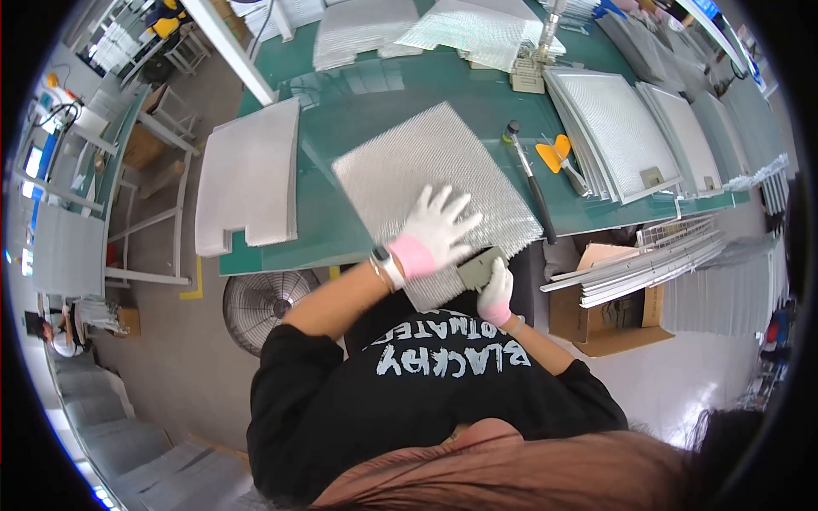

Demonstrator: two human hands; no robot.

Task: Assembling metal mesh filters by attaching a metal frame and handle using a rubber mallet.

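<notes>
A silvery metal mesh sheet (426,153) lies at an angle on the green-topped table, its near part hanging past the front edge toward my body. My left hand (436,230), in a white glove with a pink cuff, rests on the mesh with its fingers spread. At the sheet's near right side sits a small grey-green plate (477,269). My right hand (495,298), gloved the same way, grips this plate from its right end. Whether the plate is fixed to the mesh I cannot tell.
A hammer (530,179) and an orange-and-metal scraper-like tool (558,156) lie to the right. Stacked framed mesh panels (613,128) stand beyond them. On the left is a notched stack of sheets (249,170). Below are a floor fan (271,308) and a cardboard box (622,339) under metal strips.
</notes>
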